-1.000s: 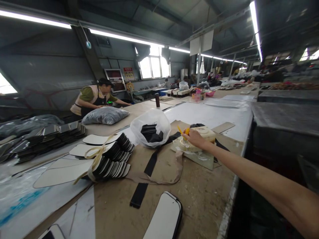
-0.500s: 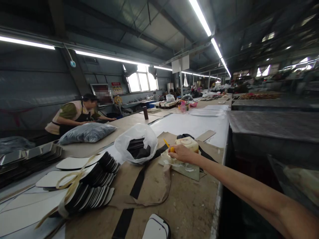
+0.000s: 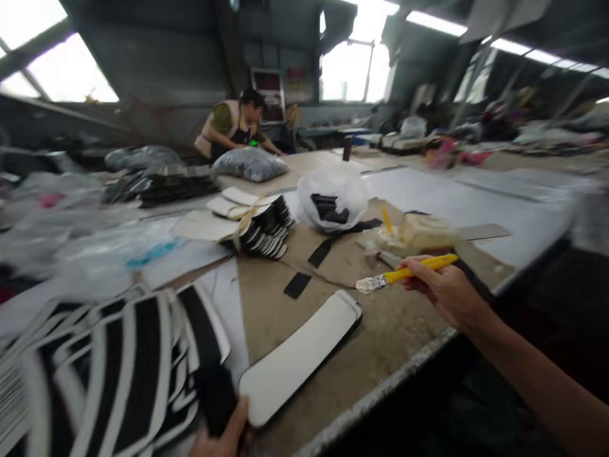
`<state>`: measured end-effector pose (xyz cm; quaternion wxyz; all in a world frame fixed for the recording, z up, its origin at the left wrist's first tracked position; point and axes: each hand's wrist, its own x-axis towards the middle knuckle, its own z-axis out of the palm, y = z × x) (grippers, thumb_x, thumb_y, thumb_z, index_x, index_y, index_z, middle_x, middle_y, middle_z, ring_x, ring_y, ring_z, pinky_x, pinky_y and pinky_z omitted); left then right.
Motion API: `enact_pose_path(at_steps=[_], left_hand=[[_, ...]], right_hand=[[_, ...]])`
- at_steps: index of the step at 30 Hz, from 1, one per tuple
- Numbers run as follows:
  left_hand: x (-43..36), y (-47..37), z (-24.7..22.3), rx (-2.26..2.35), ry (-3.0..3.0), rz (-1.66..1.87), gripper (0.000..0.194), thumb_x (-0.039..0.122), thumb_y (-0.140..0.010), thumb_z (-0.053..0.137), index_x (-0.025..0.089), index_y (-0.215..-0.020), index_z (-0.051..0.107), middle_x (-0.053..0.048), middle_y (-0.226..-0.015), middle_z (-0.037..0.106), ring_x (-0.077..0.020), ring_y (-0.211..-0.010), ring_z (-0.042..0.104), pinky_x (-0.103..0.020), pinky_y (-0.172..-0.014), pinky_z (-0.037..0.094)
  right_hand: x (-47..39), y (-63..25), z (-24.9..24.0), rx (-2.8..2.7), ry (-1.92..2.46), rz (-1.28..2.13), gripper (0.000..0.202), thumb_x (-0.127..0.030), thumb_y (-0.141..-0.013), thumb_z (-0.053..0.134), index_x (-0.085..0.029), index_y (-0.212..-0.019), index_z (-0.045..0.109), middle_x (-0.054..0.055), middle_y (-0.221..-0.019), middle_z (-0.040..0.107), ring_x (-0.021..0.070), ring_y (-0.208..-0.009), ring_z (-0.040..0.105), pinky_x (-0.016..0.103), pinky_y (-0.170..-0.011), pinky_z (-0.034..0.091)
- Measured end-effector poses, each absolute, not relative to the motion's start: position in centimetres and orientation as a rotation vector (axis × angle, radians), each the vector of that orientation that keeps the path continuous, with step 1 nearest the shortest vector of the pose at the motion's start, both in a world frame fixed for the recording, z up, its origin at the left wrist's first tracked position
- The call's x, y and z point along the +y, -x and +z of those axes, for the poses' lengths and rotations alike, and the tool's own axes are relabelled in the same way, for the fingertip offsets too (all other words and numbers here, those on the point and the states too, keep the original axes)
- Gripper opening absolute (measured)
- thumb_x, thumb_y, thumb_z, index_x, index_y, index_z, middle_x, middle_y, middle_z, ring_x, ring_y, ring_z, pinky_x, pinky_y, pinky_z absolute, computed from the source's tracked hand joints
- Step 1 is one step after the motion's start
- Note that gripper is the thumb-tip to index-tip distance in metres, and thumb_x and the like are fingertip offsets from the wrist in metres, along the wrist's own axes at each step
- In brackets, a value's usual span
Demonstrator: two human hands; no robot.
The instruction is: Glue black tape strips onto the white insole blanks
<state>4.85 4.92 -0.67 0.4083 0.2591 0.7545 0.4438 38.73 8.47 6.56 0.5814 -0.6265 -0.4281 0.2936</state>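
Observation:
My right hand (image 3: pixel 442 289) is closed round the yellow handle of a paintbrush (image 3: pixel 412 269). White paste coats the bristles, which hang above the brown board. My left hand (image 3: pixel 223 438), partly cut off by the bottom edge, pinches a small black piece (image 3: pixel 214 393) of flat material. Beside its thumb lies a long white panel with rounded ends (image 3: pixel 299 358), dark underneath. Left of that hand spreads a blurred pile of black panels with white borders (image 3: pixel 133 368). Behind the brush stands a pale glue container (image 3: pixel 423 233), with another yellow handle (image 3: pixel 386 218) upright in white paste.
A tied stack of white-and-black panels (image 3: pixel 266 231) and a white plastic bag of black pieces (image 3: pixel 333 197) sit farther back. Clear plastic wrap (image 3: pixel 80 235) covers the left. Across the table a co-worker (image 3: pixel 233 127) leans over beside a grey bundle (image 3: pixel 250 164). The table edge (image 3: pixel 380 387) runs along the right.
The view has swung left and down. My right hand has come away from the glue container with the paintbrush. My left hand, the long white panel and the bordered pile have come into view.

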Motion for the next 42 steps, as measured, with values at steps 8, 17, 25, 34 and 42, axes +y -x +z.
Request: enact_pose_path(at_steps=[8,17,25,34,42], left_hand=[[2.5,-2.4,-1.4,1.539,-0.732,1.081,0.038,0.048,-0.071,0.063,0.013,-0.083,0.055,0.005,-0.049,0.048,-0.0086,-0.046,0.041,-0.020,-0.044,0.030],[2.1,-1.9,-2.3,1.475,-0.744,1.079,0.034,0.048,-0.072,0.061,0.015,-0.078,0.056,0.004,-0.048,0.048,-0.0095,-0.046,0.040,-0.021,-0.045,0.031],[1.9,-1.9,-3.2,1.514,-0.746,1.083,0.040,0.053,-0.071,0.061,0.015,-0.082,0.056,0.004,-0.050,0.050,-0.0124,-0.049,0.042,-0.025,-0.049,0.033],[1.9,-2.2,-3.1,1.615,-0.716,1.053,0.050,0.062,-0.063,0.063,0.015,-0.077,0.060,0.003,-0.048,0.052,-0.0160,-0.050,0.044,-0.029,-0.054,0.033],[1.9,-2.3,-2.6,1.628,-0.686,1.042,0.049,0.059,-0.063,0.065,0.014,-0.081,0.062,0.002,-0.048,0.052,-0.0170,-0.050,0.046,-0.029,-0.053,0.034]], right_hand=[[5.5,-23.7,3.4,-1.170,1.248,1.252,0.027,-0.041,-0.077,0.064,-0.015,-0.084,0.066,0.004,-0.083,0.063,0.0112,-0.064,0.060,0.022,-0.061,0.051],[6.1,-21.4,2.4,-1.294,1.402,1.204,0.031,-0.045,-0.078,0.061,-0.015,-0.084,0.063,0.004,-0.080,0.064,0.0140,-0.065,0.061,0.027,-0.063,0.052],[6.2,-25.0,3.4,-1.556,1.645,0.542,0.027,-0.043,-0.081,0.055,-0.018,-0.083,0.063,0.005,-0.084,0.065,0.0188,-0.075,0.063,0.031,-0.073,0.050],[6.3,-27.6,3.9,-1.765,1.528,0.080,0.013,-0.029,-0.086,0.052,-0.020,-0.090,0.061,0.008,-0.090,0.066,0.0202,-0.085,0.063,0.035,-0.080,0.049],[6.0,-28.0,5.1,-1.910,1.415,-0.072,0.014,-0.020,-0.085,0.052,-0.021,-0.095,0.062,0.008,-0.091,0.066,0.0214,-0.091,0.062,0.038,-0.084,0.050]])
